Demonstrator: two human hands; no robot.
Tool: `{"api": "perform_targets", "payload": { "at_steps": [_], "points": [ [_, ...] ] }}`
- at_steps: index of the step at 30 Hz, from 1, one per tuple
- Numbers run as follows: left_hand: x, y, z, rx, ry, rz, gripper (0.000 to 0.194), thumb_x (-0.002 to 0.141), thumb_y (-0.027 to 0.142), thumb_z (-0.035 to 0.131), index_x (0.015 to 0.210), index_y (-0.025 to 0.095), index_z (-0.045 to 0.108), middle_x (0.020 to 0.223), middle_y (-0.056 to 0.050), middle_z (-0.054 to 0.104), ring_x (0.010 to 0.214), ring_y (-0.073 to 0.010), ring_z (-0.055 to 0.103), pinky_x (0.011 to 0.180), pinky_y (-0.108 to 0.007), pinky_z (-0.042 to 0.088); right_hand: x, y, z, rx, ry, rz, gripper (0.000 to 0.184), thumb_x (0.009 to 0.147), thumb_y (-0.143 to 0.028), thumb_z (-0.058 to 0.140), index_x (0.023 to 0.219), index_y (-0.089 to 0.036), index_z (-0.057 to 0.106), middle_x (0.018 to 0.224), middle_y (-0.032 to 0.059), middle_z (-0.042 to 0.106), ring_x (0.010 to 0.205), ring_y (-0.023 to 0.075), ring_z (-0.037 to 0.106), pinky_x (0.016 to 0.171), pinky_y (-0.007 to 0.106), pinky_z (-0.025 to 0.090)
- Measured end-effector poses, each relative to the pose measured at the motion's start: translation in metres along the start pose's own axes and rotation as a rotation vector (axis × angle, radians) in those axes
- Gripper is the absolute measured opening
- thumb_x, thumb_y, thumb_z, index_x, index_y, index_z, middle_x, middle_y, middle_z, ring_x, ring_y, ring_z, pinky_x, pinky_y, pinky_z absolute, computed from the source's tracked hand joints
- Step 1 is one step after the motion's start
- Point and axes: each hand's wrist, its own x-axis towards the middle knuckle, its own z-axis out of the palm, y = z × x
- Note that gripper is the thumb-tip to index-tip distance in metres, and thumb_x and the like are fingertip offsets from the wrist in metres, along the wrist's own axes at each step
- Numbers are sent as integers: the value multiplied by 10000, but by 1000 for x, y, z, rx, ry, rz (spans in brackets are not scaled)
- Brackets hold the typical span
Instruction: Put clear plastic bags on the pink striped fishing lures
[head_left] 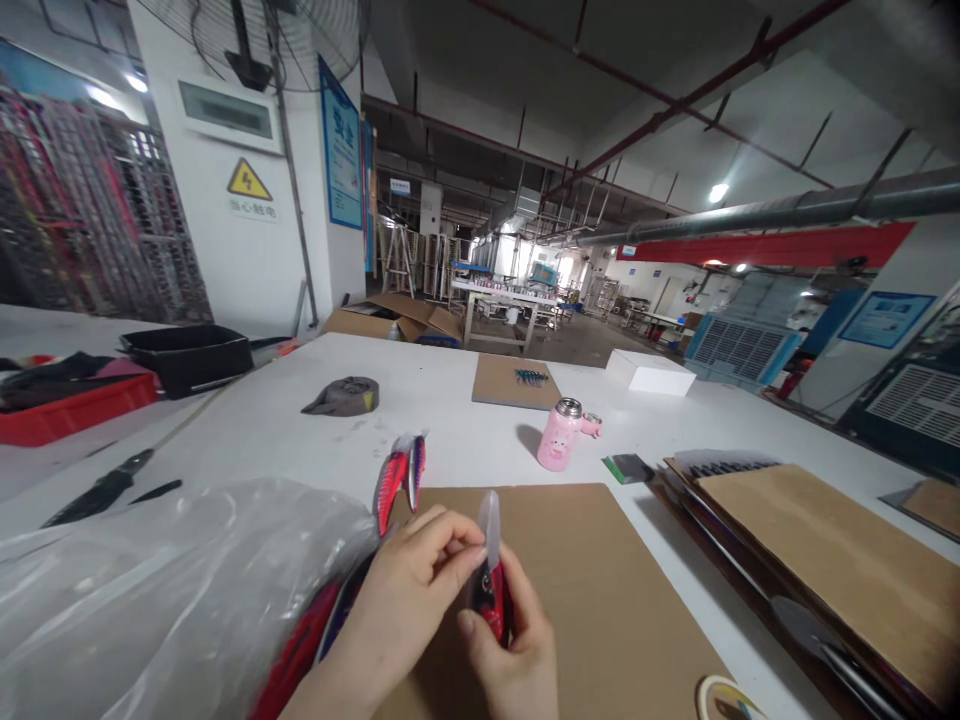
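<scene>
The left hand [412,590] and right hand [517,665] pinch a red plastic fishing lure [491,600]; squeezed too hard, its clear lip [489,530] could snap.

- Factory workshop with a high, bare concrete ceiling
- Overhead ventilation duct [757,217] and wall fan [255,40]
- Electrical hazard sign [249,181] on a pillar
- Long white counter [442,400] bearing painted fishing lures [397,485]
- Cardboard boxes [394,317] and industrial air coolers [739,350]

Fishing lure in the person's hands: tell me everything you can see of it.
The fishing lure has a glossy red body with dark markings and a clear plastic lip pointing up. It stands nearly upright over a brown cardboard sheet, held between the left hand and right hand, whose fingers hide much of the body. No hooks can be made out.
</scene>
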Motion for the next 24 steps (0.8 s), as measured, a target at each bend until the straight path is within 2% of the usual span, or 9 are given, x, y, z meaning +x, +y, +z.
{"api": "perform_targets", "payload": {
  "at_steps": [5, 9, 18, 24],
  "points": [
    [1, 2, -6, 9, -65, 7, 169, 878, 269, 499, 830, 253, 661, 779, 29, 648, 737, -165, 611, 705, -283, 450, 1, 14, -4, -53, -41, -68, 579, 692, -210, 727, 1252, -328, 640, 1231, -10, 696, 1163, 225, 629, 994, 246, 487],
    [1, 5, -6, 28, -27, 1, 165, 871, 272, 483, 782, 236, 617, 746, 26, 645, 700, -163, 609, 676, -275, 451, 1, 19, -6, -127, -49, -131, 583, 703, -234, 714, 1271, -322, 622, 1233, -1, 689, 1151, 234, 632, 999, 264, 490],
    [-3, 0, 0, 96, 14, 23, 148, 833, 270, 461, 728, 231, 558, 656, 25, 590, 609, -164, 581, 593, -271, 441, 5, 0, -6, -237, -95, -297, 593, 737, -179, 682, 1288, -373, 580, 1190, -26, 698, 1072, 211, 644, 945, 286, 517],
    [-2, 7, -4, -1, -8, -35, 101, 802, 276, 473, 763, 237, 558, 578, 58, 499, 559, -160, 535, 564, -274, 414, 6, 3, -8, -259, -86, -307, 568, 717, -193, 699, 1262, -323, 609, 1164, 18, 710, 1057, 245, 654, 919, 334, 540]
  ]
}}
